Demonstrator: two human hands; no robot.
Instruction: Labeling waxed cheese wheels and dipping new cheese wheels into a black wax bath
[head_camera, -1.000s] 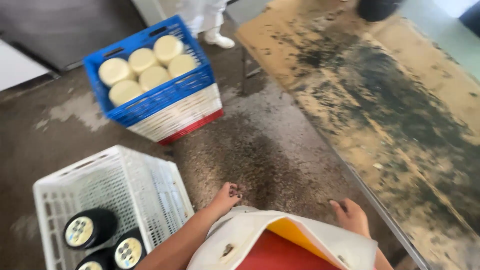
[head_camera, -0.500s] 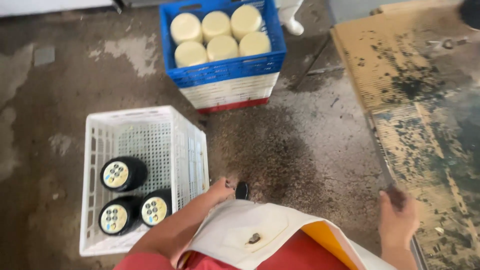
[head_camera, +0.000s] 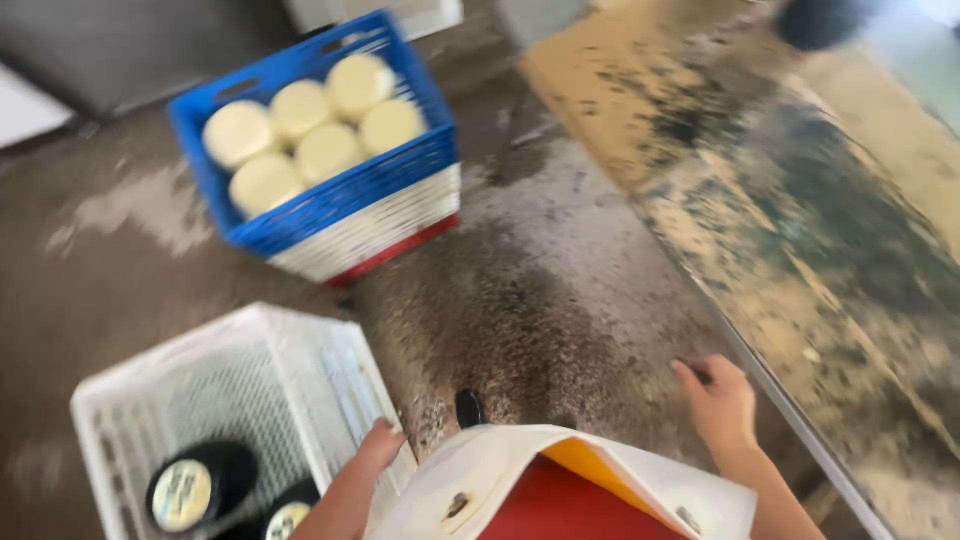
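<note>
The left hand (head_camera: 378, 447) had come to the near wall of the white perforated plastic crate (head_camera: 330, 370), at about seven o'clock in the view. Half a second earlier it hung just clear of that crate's corner; a second earlier it hung over bare floor. Its fingers were loosely curled and held nothing, and blur hid whether they pressed on the rim or only brushed it. I judged that the work had turned toward this crate.

Inside it, at eight o'clock, lay the black-coated round cheese wheels with pale labelled faces (head_camera: 190, 490). Two showed, against three half a second before; the bottom edge cut the rest off.

The right hand (head_camera: 718, 400), at about five o'clock, was half open and empty. It sat just beside the edge of the long table with a stained yellow-brown top (head_camera: 800, 230), a little higher in view and further from the body than half a second ago.

The view had swung back. The blue plastic crate of pale yellow uncoated cheese wheels (head_camera: 300, 140) stood at eleven o'clock, tilted as it was a second ago, on its stack of white and red crates (head_camera: 380, 240). The white boot seen a second ago behind the stack was out of view. The wet concrete floor (head_camera: 540, 300) lay between both crates and the table.
</note>
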